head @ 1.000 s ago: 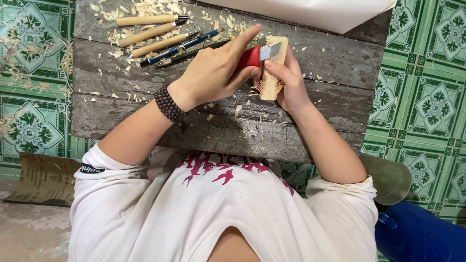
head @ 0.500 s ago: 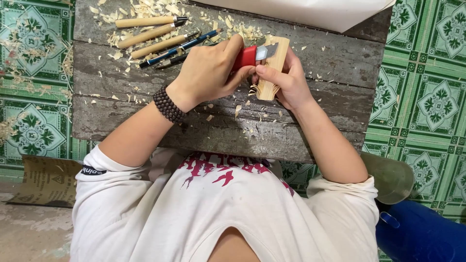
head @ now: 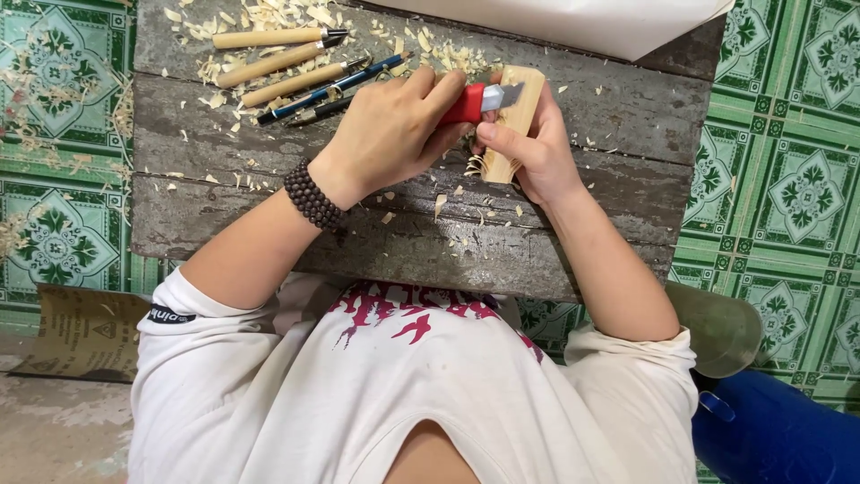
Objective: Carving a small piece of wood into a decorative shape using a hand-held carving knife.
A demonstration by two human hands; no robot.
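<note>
Left hand: fingers clamped around the red-handled knife, blade end pointing toward the wood block; a dark bead bracelet sits at the wrist.
Right hand: fingers closed on the wood block, thumb near the knife's blade end.
Wood block: pale, upright-tilted, held just above the desk near its far right part; a curled shaving hangs at its lower left edge.
Cut quality, judged: shallow strokes along the grain, with the block pinned firmly and the holding thumb kept out of the blade's line, would likely give clean curls rather than tear-out.
Carving tools: several wooden-handled ones and a blue pen-like one lie in a row at the far left of the desk, near the left hand but apart from it.
Shavings: scattered over the far part of the desk and around the hands.
Edges: the desk's near edge runs just ahead of the person's chest; a white sheet covers the far right corner, close to the block.
Open room: bare planks lie left of the left forearm; green tiled floor flanks both sides.
</note>
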